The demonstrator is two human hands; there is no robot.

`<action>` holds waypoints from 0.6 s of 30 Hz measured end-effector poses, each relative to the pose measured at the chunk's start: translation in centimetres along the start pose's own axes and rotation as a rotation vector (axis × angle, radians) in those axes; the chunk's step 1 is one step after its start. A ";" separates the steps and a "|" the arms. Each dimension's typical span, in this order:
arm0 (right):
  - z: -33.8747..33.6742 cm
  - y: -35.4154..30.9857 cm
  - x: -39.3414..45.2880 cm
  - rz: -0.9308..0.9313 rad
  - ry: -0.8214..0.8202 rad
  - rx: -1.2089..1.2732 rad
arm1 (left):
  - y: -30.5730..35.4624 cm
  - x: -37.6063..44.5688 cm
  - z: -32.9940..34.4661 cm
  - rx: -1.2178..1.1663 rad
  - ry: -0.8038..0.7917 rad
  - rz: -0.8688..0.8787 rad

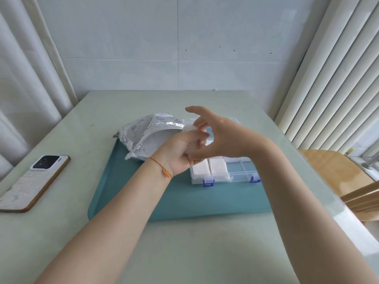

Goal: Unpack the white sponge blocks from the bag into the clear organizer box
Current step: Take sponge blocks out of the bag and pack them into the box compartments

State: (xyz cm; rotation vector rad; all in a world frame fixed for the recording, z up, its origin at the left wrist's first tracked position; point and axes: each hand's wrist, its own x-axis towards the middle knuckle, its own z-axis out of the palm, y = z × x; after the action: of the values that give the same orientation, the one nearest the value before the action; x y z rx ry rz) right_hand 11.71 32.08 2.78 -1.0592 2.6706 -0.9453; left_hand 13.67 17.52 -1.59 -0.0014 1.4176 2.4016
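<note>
My left hand [178,154] grips a white sponge block [189,128] above the left end of the clear organizer box [242,173]. My right hand [223,136] meets it from the right. Its thumb and curled middle fingers pinch the same block, and its index finger sticks up. Most of the block is hidden between the two hands. Two white sponge blocks [217,166] lie side by side in the box's front left compartments. The silver foil bag [143,134] lies open just left of the box, its mouth facing my hands.
Box and bag sit on a teal tray [184,199] on a pale green table. A phone [34,181] lies face down at the left table edge. A wooden chair [338,171] stands at the right. A wall and curtains close off the back.
</note>
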 end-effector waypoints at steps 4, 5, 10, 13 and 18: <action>-1.4 0.9 0.0 0.045 0.169 0.235 | -0.7 0.0 -0.2 0.259 0.172 0.126; -1.3 1.1 0.2 0.062 0.203 0.293 | -0.9 -0.1 0.0 0.278 0.188 0.135; 1.2 1.3 1.2 0.133 0.095 0.281 | -1.5 -0.3 0.5 0.366 0.056 0.240; 1.6 1.5 1.6 0.155 0.138 0.325 | -1.7 -0.1 0.4 0.397 0.101 0.316; 2.4 1.4 2.0 0.157 0.212 0.559 | -1.6 0.8 0.2 0.446 0.269 0.440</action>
State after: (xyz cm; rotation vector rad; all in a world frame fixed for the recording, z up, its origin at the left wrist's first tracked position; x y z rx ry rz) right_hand 10.21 30.32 0.25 -0.6456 2.3480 -1.7061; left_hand 13.41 18.59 -3.02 0.1125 2.2592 2.4149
